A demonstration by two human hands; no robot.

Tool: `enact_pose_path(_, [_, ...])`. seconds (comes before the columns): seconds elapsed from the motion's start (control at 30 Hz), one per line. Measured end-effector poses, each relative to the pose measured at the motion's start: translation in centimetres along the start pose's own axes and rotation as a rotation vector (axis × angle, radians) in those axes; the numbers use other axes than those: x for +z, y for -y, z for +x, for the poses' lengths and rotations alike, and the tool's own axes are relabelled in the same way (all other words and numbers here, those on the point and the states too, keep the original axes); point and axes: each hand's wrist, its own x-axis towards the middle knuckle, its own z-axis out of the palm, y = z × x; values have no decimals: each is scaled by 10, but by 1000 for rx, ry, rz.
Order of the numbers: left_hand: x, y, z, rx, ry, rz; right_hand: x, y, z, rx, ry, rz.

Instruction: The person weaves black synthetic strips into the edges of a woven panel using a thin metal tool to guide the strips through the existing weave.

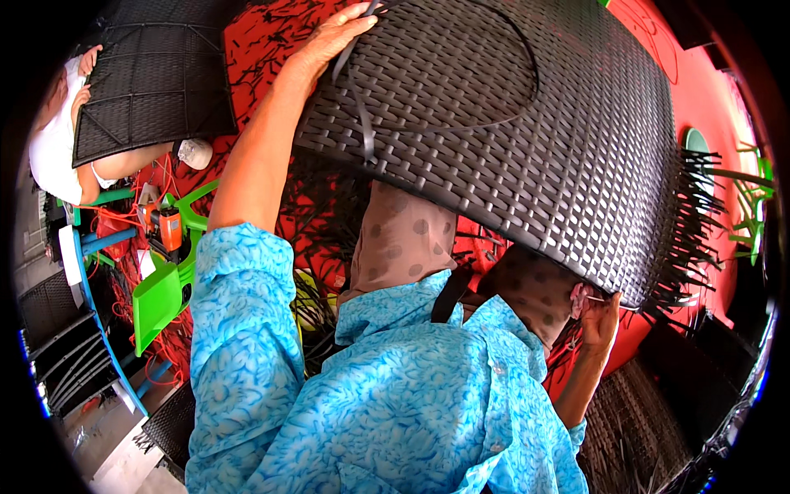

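Note:
A large dark woven panel of flat plastic rattan strips (pixel 494 156) lies tilted across my knees. At its far left edge, my left hand (pixel 333 39) is closed, with a loose dark strip (pixel 362 123) at its fingertips. That strip hangs down over the near edge, and a long loop of it curves across the weave. My right hand (pixel 601 321) grips the panel's near right corner from below, its fingertips at the edge and part of it hidden. Many uncut strip ends (pixel 687 222) stick out along the panel's right side.
Across to the left, another person (pixel 58 148) holds a second dark woven panel (pixel 152 82). Green plastic chairs (pixel 160 300) stand left, beside an orange tool (pixel 169 226). Black scraps litter the red floor (pixel 255 49). More green legs (pixel 753 206) stand at right.

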Motion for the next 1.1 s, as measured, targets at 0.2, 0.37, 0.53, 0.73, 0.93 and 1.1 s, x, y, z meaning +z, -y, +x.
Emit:
enact_pose_path(0.2, [5,-23,-30,-23,-249,-119,-6,4,-1,-31,-8,-36])
enact_pose_path(0.37, [-8,-67,-70,61,-444,-535,-2,13,-11,-9,12,-15])
enact_pose_path(0.53, [-67,-122,-114,464,-838,-324,26,18,-34,48,-18,-78])
enact_pose_path(0.73, [-169,-105,-162,662,-771,-373,4,16,-24,186,-79,-90])
enact_pose_path(0.93, [-127,-101,-206,639,-1067,57,26,13,-50,168,-139,-461])
enact_pose_path(1.1, [-43,-56,-218,346,-694,12,96,4,-87,-142,-196,-849])
